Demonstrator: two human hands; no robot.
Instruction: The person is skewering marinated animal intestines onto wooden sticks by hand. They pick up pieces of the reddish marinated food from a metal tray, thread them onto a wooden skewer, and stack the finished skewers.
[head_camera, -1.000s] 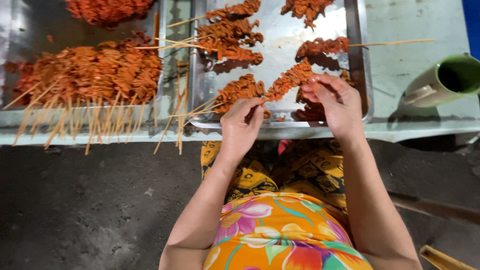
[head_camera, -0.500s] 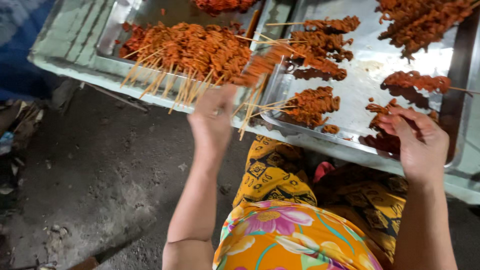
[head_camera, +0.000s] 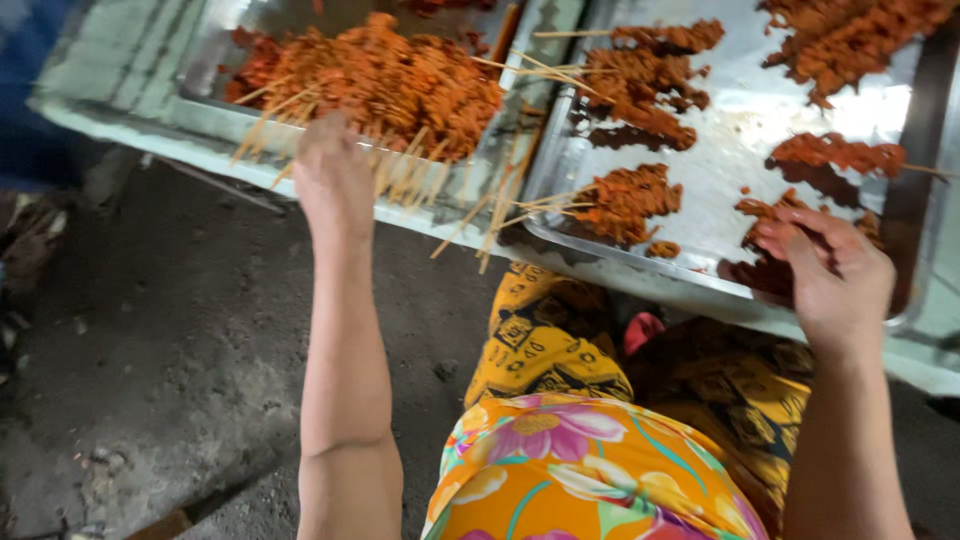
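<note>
My left hand (head_camera: 334, 178) reaches out to the near edge of a heap of orange-red meat skewers (head_camera: 385, 85) on the left metal tray (head_camera: 205, 100). Its back faces me, its fingers are hidden among the stick ends, and I cannot tell whether it holds one. My right hand (head_camera: 835, 272) rests on the near right corner of the right metal tray (head_camera: 735, 165). Its fingers are curled over dark red meat pieces (head_camera: 760, 272). A finished skewer (head_camera: 620, 200) lies just left of that hand.
More skewers (head_camera: 650, 75) and meat clumps (head_camera: 835, 152) lie spread over the right tray. Both trays sit on a pale table (head_camera: 100, 95) whose edge runs across the view. Dark rough ground (head_camera: 150, 350) lies below on the left. My patterned yellow clothing (head_camera: 590, 450) fills the bottom.
My left hand has carried a skewer from the right tray leftward to the heap on the left tray. My right hand has stayed on the meat at the right tray's corner. The view has swung left.
</note>
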